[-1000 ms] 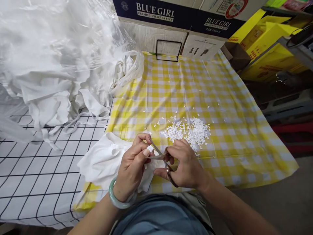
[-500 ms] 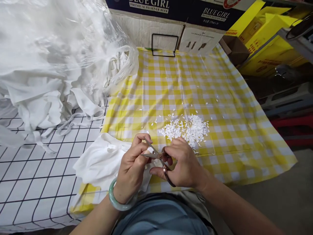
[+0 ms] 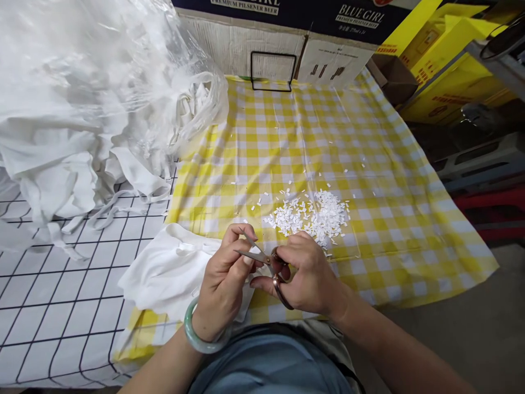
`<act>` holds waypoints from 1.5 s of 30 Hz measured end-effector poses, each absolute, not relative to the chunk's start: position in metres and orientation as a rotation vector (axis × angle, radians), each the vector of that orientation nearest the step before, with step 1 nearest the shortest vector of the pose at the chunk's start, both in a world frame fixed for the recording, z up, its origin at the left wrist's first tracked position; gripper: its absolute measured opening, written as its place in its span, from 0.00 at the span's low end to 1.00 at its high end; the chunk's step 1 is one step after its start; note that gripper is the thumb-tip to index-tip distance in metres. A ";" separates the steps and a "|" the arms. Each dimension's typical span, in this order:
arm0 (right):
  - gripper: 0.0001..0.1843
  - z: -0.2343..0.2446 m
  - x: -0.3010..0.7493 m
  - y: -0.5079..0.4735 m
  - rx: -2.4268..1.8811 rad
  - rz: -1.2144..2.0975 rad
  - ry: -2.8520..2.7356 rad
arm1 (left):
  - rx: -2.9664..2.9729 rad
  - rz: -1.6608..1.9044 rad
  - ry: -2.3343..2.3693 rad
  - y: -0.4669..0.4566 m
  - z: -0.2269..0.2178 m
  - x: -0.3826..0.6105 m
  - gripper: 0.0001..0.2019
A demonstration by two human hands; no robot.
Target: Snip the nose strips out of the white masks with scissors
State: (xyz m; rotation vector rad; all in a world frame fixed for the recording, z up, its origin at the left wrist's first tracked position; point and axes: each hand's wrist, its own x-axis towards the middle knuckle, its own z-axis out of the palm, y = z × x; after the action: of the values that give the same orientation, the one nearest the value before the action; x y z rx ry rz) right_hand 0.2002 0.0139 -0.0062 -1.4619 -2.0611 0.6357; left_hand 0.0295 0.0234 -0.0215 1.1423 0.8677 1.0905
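Observation:
My right hand (image 3: 305, 273) has its fingers through the handles of a pair of scissors (image 3: 268, 261), whose blades are spread and point left. My left hand (image 3: 225, 273), with a green bangle on the wrist, is closed, thumb and fingers pinching part of a white garment (image 3: 164, 273). The blades reach across the fingers of that hand. Most of the garment lies loosely to the left and under the hand; the exact bit pinched is hard to make out. Just beyond my hands lies a pile of small white cut pieces (image 3: 328, 213).
A yellow checked cloth (image 3: 394, 219) covers the table. At the left, a clear plastic bag (image 3: 123, 65) spills white garments (image 3: 69, 175) with straps. A black wire stand (image 3: 273, 90) and a beer carton (image 3: 241, 46) stand at the back, yellow bags (image 3: 459, 71) at the right.
The view has shifted slightly. My hands keep nearly the same pose, and the left thumb and fingers have moved a little at the scissor blades. Garment and pile look the same.

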 end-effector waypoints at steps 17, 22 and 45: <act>0.30 -0.028 0.252 -0.001 -1.852 0.850 -1.654 | 1.407 0.832 0.841 0.050 -0.025 0.075 0.15; 0.23 -0.022 0.262 0.006 -1.704 1.084 -1.350 | 1.902 0.572 0.752 0.029 -0.002 0.044 0.05; 0.07 0.005 0.164 0.054 -1.462 1.067 -1.574 | 1.602 0.735 1.610 0.003 0.007 -0.102 0.09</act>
State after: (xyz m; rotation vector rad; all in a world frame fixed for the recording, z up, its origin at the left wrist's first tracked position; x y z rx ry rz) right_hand 0.1640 0.0542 0.0054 -1.4615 -1.5737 1.0675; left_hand -0.1022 0.0030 0.0067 1.6025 1.6104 0.7349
